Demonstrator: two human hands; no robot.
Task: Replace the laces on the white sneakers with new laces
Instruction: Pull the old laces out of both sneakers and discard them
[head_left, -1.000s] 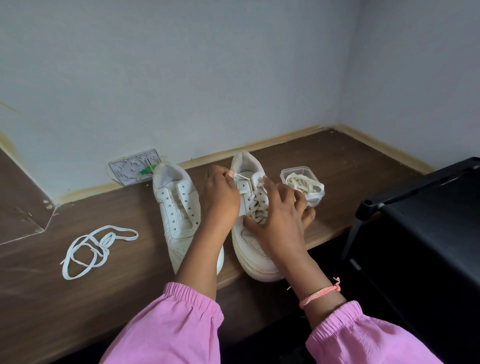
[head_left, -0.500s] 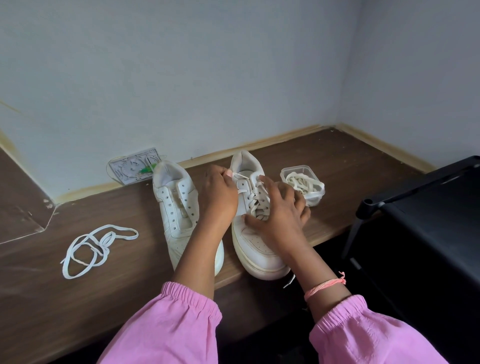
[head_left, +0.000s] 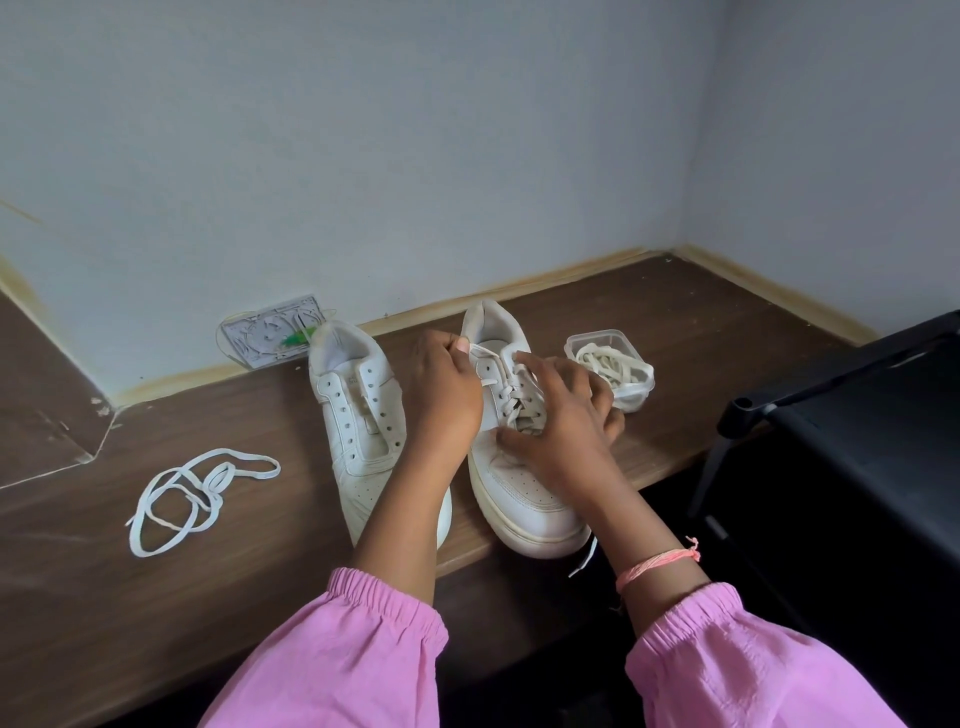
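Note:
Two white sneakers stand side by side on a dark wooden shelf, toes toward me. The left sneaker has bare eyelets and no lace. The right sneaker is partly laced with a cream lace. My left hand pinches a lace end by the upper eyelets of the right sneaker. My right hand rests over the lacing and right side of that sneaker, fingers curled into the lace. A lace tip dangles past the shelf's front edge.
A loose white lace lies coiled on the shelf to the left. A clear plastic tub with cream laces sits right of the sneakers. A flat grey packet leans against the wall. A black stand fills the right side.
Both hands have shifted slightly up along the right sneaker's lacing. The sneaker has slid a little toward the wall.

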